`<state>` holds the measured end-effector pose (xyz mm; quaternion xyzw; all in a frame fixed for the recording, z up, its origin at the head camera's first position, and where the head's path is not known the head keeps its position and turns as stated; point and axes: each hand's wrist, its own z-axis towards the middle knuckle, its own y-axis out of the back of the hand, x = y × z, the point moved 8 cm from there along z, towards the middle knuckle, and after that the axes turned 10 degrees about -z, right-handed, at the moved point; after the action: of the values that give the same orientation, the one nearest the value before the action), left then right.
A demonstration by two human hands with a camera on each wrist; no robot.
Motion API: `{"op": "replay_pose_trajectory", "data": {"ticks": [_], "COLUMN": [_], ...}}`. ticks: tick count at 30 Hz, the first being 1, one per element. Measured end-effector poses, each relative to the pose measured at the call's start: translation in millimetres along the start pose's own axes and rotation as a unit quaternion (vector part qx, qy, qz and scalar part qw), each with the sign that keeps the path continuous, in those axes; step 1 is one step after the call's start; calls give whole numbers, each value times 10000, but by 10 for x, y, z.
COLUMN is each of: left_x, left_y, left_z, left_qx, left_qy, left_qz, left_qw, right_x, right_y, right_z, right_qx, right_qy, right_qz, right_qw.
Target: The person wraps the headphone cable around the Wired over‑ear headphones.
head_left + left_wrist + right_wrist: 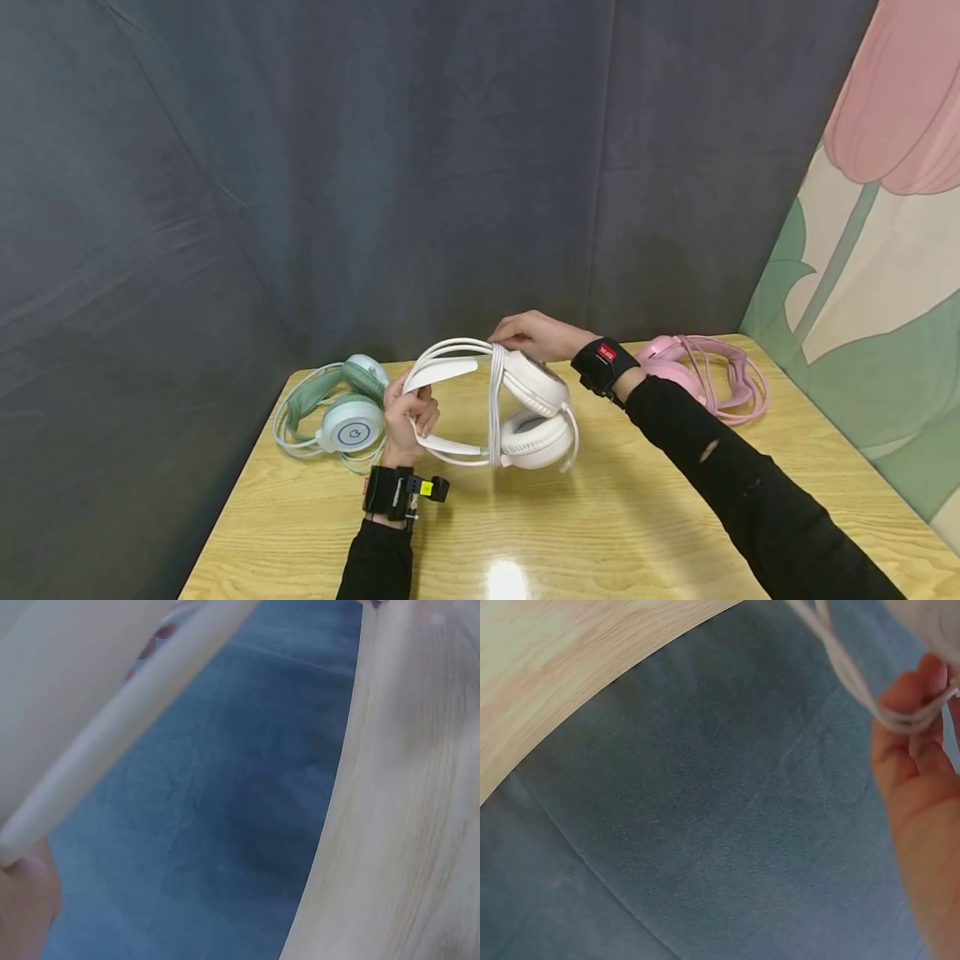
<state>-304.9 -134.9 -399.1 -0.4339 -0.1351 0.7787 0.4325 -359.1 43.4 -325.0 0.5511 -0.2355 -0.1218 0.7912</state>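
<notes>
White over-ear headphones (pixel 534 437) are held up over the table, ear cups to the right. My left hand (pixel 411 421) grips their headband (pixel 112 731) at the left end. Several turns of white cable (pixel 495 408) wrap across the headphones between band and cups. At the top of this wrap, my right hand (pixel 542 335) pinches the cable; in the right wrist view its fingers curl round a cable loop (pixel 847 671). A short piece with a free tip hangs beside the lower cup.
Mint-green and white headphones (pixel 352 425) with their cable lie on the wooden table (pixel 600 533) at the left, close to my left hand. Pink headphones (pixel 738 387) lie at the back right, beyond my right forearm. A dark curtain (pixel 450 167) hangs behind the table.
</notes>
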Motion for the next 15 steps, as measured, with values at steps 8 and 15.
{"op": "replay_pose_trajectory", "data": {"ticks": [8, 15], "left_x": [40, 8], "left_y": [20, 4], "left_z": [-6, -28], "left_qx": [-111, -129], "left_qy": [207, 222], "left_qz": [-520, -1336], "left_qw": [9984, 9907], "right_x": [-69, -335], "right_y": [-67, -189], "right_z": [-118, -310], "right_qx": [373, 201], "right_qy": [-279, -694], "right_qz": [215, 169], "right_qw": [9987, 9972]}}
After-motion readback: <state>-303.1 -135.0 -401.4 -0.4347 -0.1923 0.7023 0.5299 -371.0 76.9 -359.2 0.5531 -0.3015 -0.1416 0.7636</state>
